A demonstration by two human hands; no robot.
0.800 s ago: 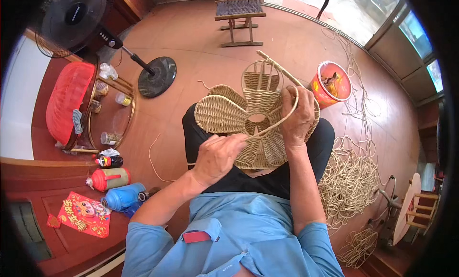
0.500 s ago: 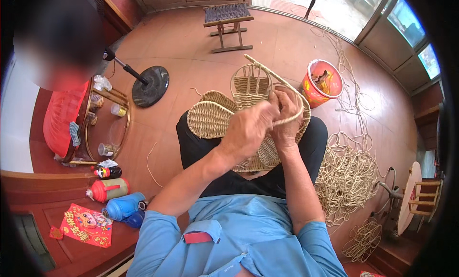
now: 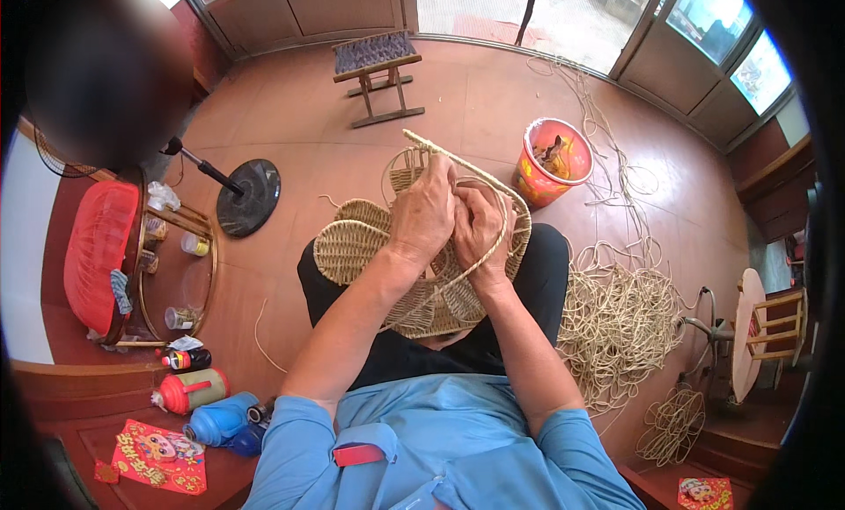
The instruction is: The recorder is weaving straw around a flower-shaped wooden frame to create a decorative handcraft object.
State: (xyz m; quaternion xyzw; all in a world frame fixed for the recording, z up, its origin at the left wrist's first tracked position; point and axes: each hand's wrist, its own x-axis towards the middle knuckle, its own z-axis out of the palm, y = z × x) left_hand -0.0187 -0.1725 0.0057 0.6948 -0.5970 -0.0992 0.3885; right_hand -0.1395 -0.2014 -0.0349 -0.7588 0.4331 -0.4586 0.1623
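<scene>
A straw-coloured woven basket (image 3: 350, 253) with several rounded, petal-like panels rests on my lap between my knees. A thick twisted rim (image 3: 466, 165) slants across its far right side. My left hand (image 3: 424, 212) is closed at the far middle of the weave, its fingertips pinched together; what lies between them is hidden. Right beside it, my right hand (image 3: 482, 228) has its fingers curled round the basket's edge beneath the rim. A loose straw cord (image 3: 482, 262) loops down over my right wrist and runs toward the near side of the basket.
A big tangle of straw cord (image 3: 616, 334) lies on the floor to the right, with a red bucket (image 3: 533, 183) beyond. A low stool (image 3: 378, 59) stands ahead. At left are a fan base (image 3: 249, 198), a glass-topped table (image 3: 180, 272) and flasks (image 3: 192, 390).
My left hand has moved left and away from me, now beside the right hand at the weave. The cord loop hangs lower over my right wrist. The whole view has shifted slightly.
</scene>
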